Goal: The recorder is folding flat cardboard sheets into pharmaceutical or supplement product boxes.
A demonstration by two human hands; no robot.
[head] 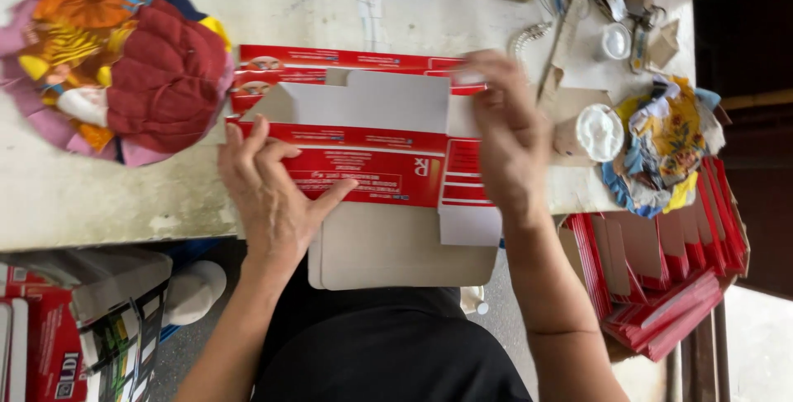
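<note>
Seen from above, 2 bare hands work a flat red and white carton blank (363, 150) lying at the near edge of a worn white table (99, 195), its grey flap overhanging toward the person. The left hand (268, 191) rests on the carton's left end with fingers spread and flat, gripping nothing; the right hand (505, 142) is blurred over the right end, fingers bent, grip unclear. The thin card looks light, springy and easily creased, best held by its edges and fold lines.

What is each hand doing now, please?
Left hand: open, fingers pressing flat on the red carton blank.
Right hand: blurred, resting on the blank; grip cannot be told.
</note>
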